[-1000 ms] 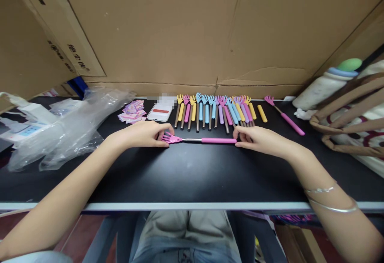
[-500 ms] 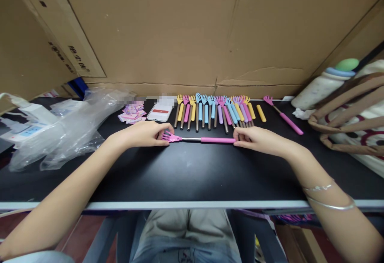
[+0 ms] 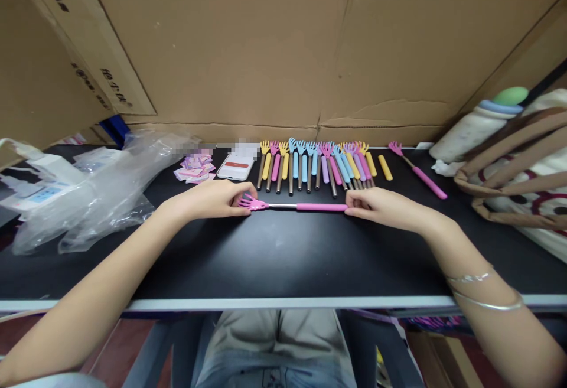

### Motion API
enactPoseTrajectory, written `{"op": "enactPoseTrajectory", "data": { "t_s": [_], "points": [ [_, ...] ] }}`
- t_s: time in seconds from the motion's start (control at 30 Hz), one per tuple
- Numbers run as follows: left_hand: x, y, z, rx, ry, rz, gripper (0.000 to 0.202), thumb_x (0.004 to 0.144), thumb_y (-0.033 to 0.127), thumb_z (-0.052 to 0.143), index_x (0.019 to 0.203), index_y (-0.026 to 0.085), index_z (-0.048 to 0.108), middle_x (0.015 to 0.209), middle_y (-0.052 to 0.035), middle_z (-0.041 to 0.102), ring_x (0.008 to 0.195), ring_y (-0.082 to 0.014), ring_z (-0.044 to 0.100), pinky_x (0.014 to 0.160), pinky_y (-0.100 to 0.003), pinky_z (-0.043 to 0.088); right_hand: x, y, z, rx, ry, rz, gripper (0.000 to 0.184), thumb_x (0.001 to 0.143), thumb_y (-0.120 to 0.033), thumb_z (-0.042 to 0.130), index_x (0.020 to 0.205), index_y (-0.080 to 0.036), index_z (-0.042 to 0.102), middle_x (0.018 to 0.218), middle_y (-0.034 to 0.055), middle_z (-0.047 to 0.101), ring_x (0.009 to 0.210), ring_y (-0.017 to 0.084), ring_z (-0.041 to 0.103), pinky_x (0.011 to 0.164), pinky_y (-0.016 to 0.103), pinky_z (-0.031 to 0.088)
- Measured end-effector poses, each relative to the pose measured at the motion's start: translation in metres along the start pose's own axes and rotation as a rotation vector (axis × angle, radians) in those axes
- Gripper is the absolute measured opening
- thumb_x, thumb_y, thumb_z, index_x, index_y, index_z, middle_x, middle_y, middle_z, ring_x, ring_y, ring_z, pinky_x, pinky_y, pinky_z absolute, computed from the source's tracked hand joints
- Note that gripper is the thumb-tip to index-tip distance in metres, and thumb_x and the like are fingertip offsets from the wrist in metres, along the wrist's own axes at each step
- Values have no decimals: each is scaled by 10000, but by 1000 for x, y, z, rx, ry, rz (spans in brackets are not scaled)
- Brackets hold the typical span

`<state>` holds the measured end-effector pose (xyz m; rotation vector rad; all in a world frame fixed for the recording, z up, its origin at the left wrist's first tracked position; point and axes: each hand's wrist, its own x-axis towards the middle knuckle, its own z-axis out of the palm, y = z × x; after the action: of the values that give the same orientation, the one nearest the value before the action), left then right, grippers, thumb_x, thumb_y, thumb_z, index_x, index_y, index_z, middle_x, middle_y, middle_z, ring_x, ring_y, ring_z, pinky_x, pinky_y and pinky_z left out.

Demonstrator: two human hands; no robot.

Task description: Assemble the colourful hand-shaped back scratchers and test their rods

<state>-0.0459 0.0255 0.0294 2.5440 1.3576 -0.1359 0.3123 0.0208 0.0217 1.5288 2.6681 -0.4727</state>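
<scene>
A pink back scratcher (image 3: pixel 321 206) lies level from left to right between my hands, low over the black table (image 3: pixel 283 264). Its claw head points left, a bit of metal rod shows, and the pink grip is on the right. My left hand (image 3: pixel 221 199) pinches the claw end, with the fingertips partly hidden. My right hand (image 3: pixel 376 205) is closed round the end of the grip. Just behind stands a row of back scratcher pieces (image 3: pixel 303 166), with claws and sleeves in yellow, pink, blue and purple.
A loose yellow sleeve (image 3: pixel 385 168) and another pink back scratcher (image 3: pixel 420 172) lie right of the row. Small printed cards (image 3: pixel 195 166), a phone (image 3: pixel 237 163) and clear plastic bags (image 3: pixel 101 187) are at left. A bottle (image 3: pixel 473 128) and a bag (image 3: pixel 527 169) stand at right; cardboard (image 3: pixel 266 51) walls the back.
</scene>
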Motion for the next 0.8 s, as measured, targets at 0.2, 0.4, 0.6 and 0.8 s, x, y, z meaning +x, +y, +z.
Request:
{"op": "enactPoseTrajectory", "data": {
  "t_s": [0.2,0.4,0.6,0.8],
  "points": [
    [0,0,2,7,26,25,329,822,440,486,1099,268,527,762,12,624,645,-151,570,535,-220,328,1,2,2,55,6,-22,332,855,-506,419,774,-197,510,682,7,557,598,128,472,549,236,329],
    [0,1,2,0,39,25,322,816,444,494,1079,264,535,765,14,632,640,-151,573,522,-220,316,1,2,2,49,26,-10,354,854,-529,409,783,-199,514,671,2,561,586,128,476,553,240,328],
    [0,1,2,-1,34,15,312,822,450,494,1072,267,531,776,20,646,635,-150,574,532,-223,315,0,0,0,18,19,5,339,857,-515,406,803,-199,514,691,8,576,598,133,495,557,244,336],
    [0,1,3,24,56,30,337,815,483,490,1068,267,538,754,18,644,614,-150,579,526,-227,322,-1,-1,0,-11,38,18,323,851,-503,412,804,-203,523,688,9,585,592,134,501,553,244,331]
  ]
}}
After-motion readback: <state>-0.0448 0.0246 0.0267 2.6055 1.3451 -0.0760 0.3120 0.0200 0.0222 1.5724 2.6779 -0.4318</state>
